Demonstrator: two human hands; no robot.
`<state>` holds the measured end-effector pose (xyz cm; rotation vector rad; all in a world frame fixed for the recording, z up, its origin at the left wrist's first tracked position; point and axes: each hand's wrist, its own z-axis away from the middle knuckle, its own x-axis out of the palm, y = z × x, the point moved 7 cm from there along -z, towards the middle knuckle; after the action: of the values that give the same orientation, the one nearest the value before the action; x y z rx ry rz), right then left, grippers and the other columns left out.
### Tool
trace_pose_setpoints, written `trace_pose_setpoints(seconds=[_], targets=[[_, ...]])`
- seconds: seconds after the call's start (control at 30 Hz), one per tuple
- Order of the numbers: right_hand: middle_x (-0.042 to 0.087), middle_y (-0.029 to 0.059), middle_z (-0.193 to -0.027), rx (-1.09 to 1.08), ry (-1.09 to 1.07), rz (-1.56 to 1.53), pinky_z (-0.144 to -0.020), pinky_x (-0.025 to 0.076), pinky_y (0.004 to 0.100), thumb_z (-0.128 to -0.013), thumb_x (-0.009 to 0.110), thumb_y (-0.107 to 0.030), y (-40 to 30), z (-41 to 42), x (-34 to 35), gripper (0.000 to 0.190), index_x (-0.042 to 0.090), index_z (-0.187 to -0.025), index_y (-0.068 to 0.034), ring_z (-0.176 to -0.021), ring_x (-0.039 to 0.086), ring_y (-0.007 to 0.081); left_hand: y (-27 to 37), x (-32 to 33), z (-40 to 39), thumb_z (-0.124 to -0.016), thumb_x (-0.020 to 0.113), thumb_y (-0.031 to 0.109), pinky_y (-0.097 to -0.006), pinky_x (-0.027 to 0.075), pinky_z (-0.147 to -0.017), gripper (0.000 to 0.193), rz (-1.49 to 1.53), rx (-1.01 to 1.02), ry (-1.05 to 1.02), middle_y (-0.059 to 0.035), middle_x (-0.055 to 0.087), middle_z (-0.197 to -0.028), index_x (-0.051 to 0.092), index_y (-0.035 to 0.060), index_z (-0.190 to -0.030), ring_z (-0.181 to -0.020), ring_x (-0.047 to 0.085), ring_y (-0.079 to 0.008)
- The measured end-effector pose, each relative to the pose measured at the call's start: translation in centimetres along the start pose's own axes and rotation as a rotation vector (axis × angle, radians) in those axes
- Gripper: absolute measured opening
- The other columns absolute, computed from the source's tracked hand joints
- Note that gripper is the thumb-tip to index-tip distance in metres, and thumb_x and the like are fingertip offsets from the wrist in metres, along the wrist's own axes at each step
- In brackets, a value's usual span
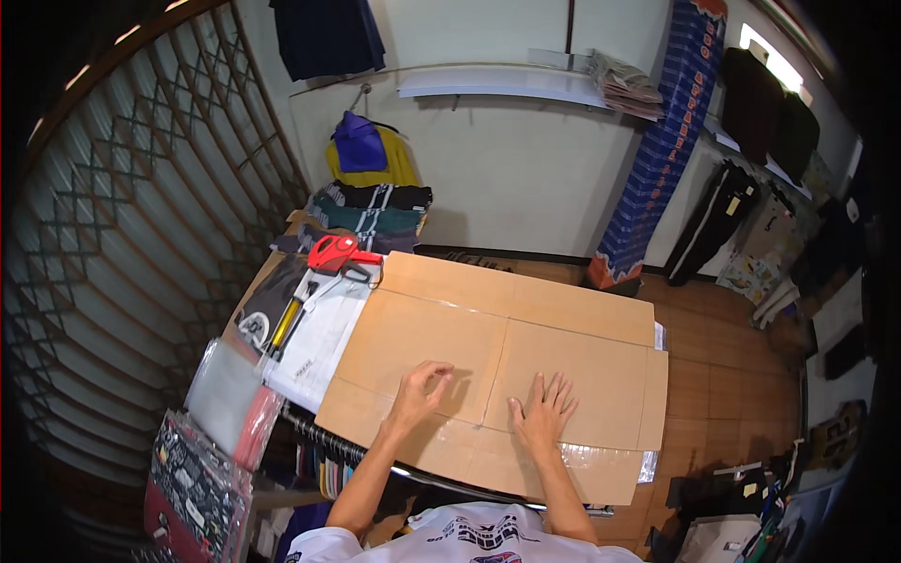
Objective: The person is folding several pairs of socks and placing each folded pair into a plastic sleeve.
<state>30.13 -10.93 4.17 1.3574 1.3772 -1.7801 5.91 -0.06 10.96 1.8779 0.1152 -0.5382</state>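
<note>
A flattened cardboard box (577, 352), creased and with strips of clear tape, lies across the work surface before me. My left hand (424, 394) is over its left half, fingers curled and apart, with nothing in them. On the cardboard's right half my right hand (545, 414) rests palm down, fingers spread. Beyond the cardboard's upper left corner is a red tape dispenser (336, 255). Beside it, a yellow and black tool (285, 324), whose kind I cannot tell, lies along a white sheet (320, 352).
Folded shirts (373, 211) are stacked at the back left. Plastic-wrapped garments (197, 485) sit at the lower left, near a rack of hanging clothes (331, 468). A folding metal gate (141, 211) stands left. A blue printed column (654, 162) rises behind, right of a wall shelf (500, 86).
</note>
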Motion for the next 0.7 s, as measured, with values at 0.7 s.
trace_pose_setpoints(seconds=[0.7], targets=[[0.021, 0.0296, -0.169, 0.247, 0.111, 0.155, -0.12, 0.005, 0.0727, -0.095, 0.059, -0.056, -3.8, -5.2, 0.8, 0.082, 0.04, -0.16, -0.01, -0.156, 0.015, 0.0514, -25.4, -8.1, -41.2, -0.079, 0.08, 0.003, -0.0426, 0.058, -0.093, 0.031, -0.554, 0.016, -0.328, -0.0224, 0.075, -0.108, 0.074, -0.0003, -0.11, -0.104, 0.074, -0.0347]])
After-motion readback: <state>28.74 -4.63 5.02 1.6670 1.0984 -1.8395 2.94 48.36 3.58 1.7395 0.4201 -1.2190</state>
